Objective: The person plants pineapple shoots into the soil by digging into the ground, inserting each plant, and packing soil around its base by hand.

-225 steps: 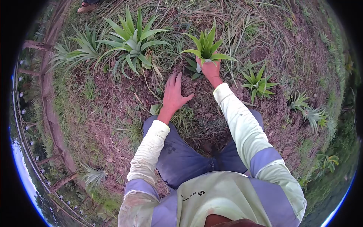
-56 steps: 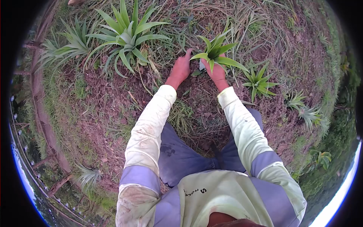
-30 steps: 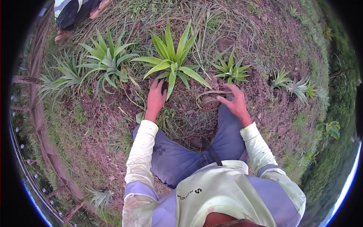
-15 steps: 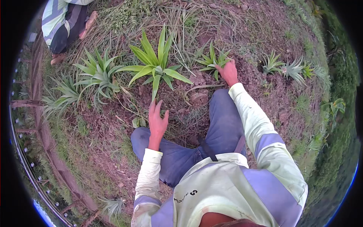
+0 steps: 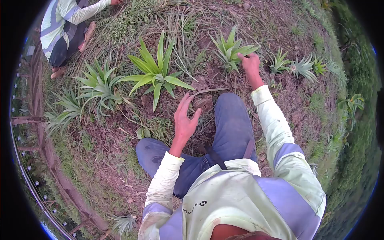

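Small pineapple plant [image 5: 229, 51] stands in the soil ahead of my right knee, its leaves fanned upward. My right hand [image 5: 251, 66] is at its right side, fingers curled closed around the edge of a leaf; the fingertips are partly hidden. Bare and open, my left hand [image 5: 186, 122] hovers above the ground in front of my lap, fingers stretched and thumb apart. Beyond it and to the left grows a larger, bright green pineapple plant [image 5: 157, 77], which the hand does not touch. A long dry leaf [image 5: 210, 90] lies just past my left fingertips.
More pineapple plants [image 5: 101, 86] grow on the left, and several small ones [image 5: 303, 68] continue the row at right. A clod [image 5: 204, 103] sits near my knee. At upper left another person [image 5: 64, 30] crouches. Dry grass [image 5: 192, 20] covers the upper ground.
My left hand has moved right, away from the large plant's lower leaf. My right hand has shifted slightly up and right, and the small plant's leaves now point more upward. The other person's arm reaches out.
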`<state>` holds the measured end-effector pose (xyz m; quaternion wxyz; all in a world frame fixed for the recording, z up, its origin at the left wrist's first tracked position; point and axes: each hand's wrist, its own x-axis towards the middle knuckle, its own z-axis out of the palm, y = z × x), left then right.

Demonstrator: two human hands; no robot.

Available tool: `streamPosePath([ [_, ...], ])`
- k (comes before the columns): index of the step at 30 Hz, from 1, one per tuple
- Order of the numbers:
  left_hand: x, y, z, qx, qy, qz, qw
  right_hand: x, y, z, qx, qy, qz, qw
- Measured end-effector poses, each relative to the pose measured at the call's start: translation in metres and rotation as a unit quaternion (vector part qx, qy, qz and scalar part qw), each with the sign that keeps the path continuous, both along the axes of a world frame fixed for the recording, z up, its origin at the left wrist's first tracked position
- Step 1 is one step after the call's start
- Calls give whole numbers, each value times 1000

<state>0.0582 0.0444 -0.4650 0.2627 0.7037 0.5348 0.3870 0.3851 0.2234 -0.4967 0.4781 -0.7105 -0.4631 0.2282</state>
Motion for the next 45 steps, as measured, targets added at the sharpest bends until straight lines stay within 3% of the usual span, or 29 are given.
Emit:
streamPosePath([
  [2, 15, 13, 2, 11, -17, 2, 1000, -6, -18, 38, 31, 218, 26, 975],
  [8, 60, 56, 21, 9, -69, 9, 998, -40, -69, 97, 25, 340, 103, 934],
  [11, 75, 68, 32, 72, -74, 17, 995, -66, -99, 122, -5, 365, 137, 921],
  [13, 77, 71, 43, 52, -107, 8, 993, -76, -111, 125, -11, 334, 164, 928],
  [17, 75, 65, 46, 38, -168, 16, 985, -92, -117, 113, 83, 367, 188, 907],
  [19, 76, 62, 44, 43, -183, 17, 982, -93, -128, 122, 0, 321, 203, 925],
  [25, 72, 61, 24, 97, -156, 48, 982, -98, -147, 127, -16, 309, 236, 921],
  [29, 73, 63, 25, 13, -219, 63, 974, -89, -160, 147, -34, 336, 277, 900],
  [31, 72, 66, 16, -28, -234, 89, 968, -78, -164, 151, 29, 374, 238, 896],
  [32, 71, 68, 7, -28, -304, 77, 949, -71, -165, 153, 50, 362, 208, 907],
  [33, 71, 68, 1, -29, -372, 64, 926, -64, -164, 147, 49, 362, 207, 908],
  [35, 71, 65, 5, -45, -405, 68, 911, -53, -160, 121, 103, 353, 96, 925],
  [37, 71, 60, 11, -63, -436, 71, 895, -53, -160, 90, 88, 345, 93, 930],
  [39, 72, 57, 14, -103, -495, 62, 861, -65, -166, 74, -53, 292, 166, 940],
  [40, 72, 55, 15, -102, -495, 62, 861, -71, -168, 70, -53, 292, 167, 940],
  [42, 71, 51, 14, -129, -534, 35, 835, -85, -171, 65, -135, 386, 218, 886],
  [45, 71, 46, 13, -146, -559, 26, 816, -102, -169, 48, -94, 411, 270, 866],
])
